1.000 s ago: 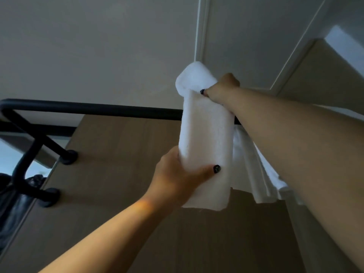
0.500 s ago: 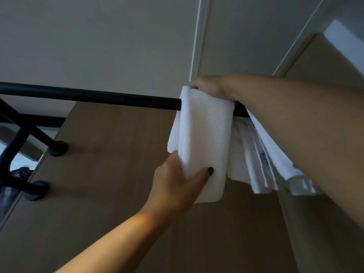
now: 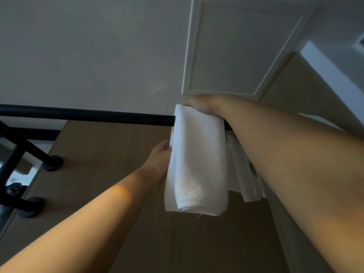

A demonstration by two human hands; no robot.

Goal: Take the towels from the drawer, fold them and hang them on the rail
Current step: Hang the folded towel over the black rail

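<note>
Pale ceiling [image 3: 88, 46], wooden wall panel [image 3: 102, 164]

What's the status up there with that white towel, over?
Right hand on top of folded towel at black rail. Left hand holds towel's left edge. Towel draped over rail. More white cloth hangs right beside it.

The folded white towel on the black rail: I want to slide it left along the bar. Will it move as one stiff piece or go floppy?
Probably floppy: the folded white towel bends over the black rail and hangs in soft layers. Its loose bottom edges suggest the fold may shift if pushed at one spot. It looks light, since the left hand steadies it from the side.
</note>
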